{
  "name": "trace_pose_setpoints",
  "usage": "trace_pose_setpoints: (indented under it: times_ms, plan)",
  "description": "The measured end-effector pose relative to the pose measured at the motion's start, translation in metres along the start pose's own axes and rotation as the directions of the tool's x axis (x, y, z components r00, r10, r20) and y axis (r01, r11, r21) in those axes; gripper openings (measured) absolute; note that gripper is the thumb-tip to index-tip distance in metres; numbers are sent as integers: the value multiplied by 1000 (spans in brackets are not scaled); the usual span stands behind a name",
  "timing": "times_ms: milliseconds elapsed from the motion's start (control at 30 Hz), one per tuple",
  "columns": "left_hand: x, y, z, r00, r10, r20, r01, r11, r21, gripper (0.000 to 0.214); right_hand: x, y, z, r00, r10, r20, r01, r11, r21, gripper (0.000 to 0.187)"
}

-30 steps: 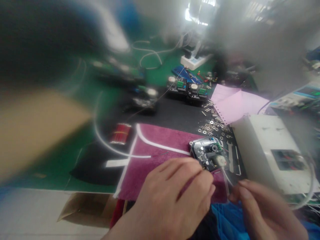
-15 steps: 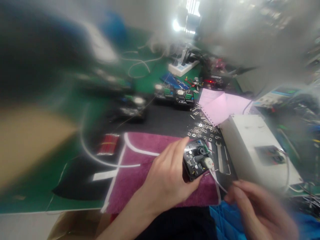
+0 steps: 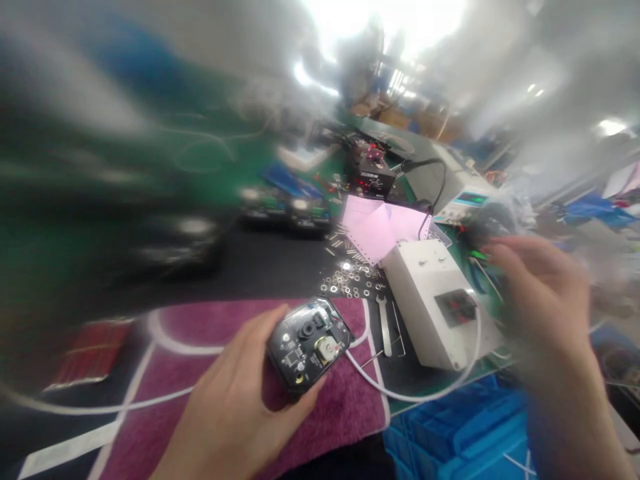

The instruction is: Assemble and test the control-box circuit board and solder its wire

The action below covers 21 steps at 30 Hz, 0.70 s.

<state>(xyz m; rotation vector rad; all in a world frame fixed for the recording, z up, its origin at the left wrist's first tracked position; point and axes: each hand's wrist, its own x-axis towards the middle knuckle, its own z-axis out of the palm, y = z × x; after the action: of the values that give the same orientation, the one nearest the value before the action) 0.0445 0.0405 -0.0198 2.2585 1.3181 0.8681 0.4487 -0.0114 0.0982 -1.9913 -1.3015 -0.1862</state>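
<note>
My left hand (image 3: 240,393) is wrapped around a black device with a clear cover (image 3: 307,343), in which a circuit board, a small lens and a white round part show. It is held tilted just above a purple cloth (image 3: 345,400). A white cable (image 3: 425,398) runs from the device's side to the panel of a white metal box (image 3: 425,287). Out to the right, past that box, my right hand (image 3: 545,287) is raised near dark clutter and thin tools. Motion smears its fingers, and I cannot make out anything in them.
Beside the cloth lie a wrench (image 3: 384,327), a hex key (image 3: 399,330) and scattered washers (image 3: 345,280). Pink papers (image 3: 385,227) lie behind the box. Farther back are a black power unit (image 3: 373,177) and a bench instrument (image 3: 460,193). Blue crates (image 3: 460,427) stand below the table edge.
My right hand has moved up and right, from beside the device's cable to beyond the white box. The view has turned rightward. My left hand still grips the device.
</note>
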Motion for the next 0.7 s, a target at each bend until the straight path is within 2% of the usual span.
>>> trace_pose_setpoints:
  times_ms: [100,200,300,433,600,700]
  plan:
    - [-1,-3,2,1000,18,-6,-18,1000,-16,83,40,23,26,975,-67,210,60,997,39,27]
    - [-2,-2,0,999,37,30,-36,999,-18,81,45,37,46,944,-54,326,39,998,51,31]
    - [-1,1,-3,998,19,68,-17,999,-30,80,38,40,51,936,20,352,-28,999,19,37]
    - [0,5,-5,994,-1,108,8,998,-67,80,33,37,46,937,93,337,-90,996,-25,45]
    - [-1,10,-7,994,-5,107,18,993,-113,80,31,39,40,926,96,365,-91,995,-33,52]
    - [-1,14,-11,994,-81,72,93,978,-187,81,34,44,38,914,96,395,-89,995,-36,48]
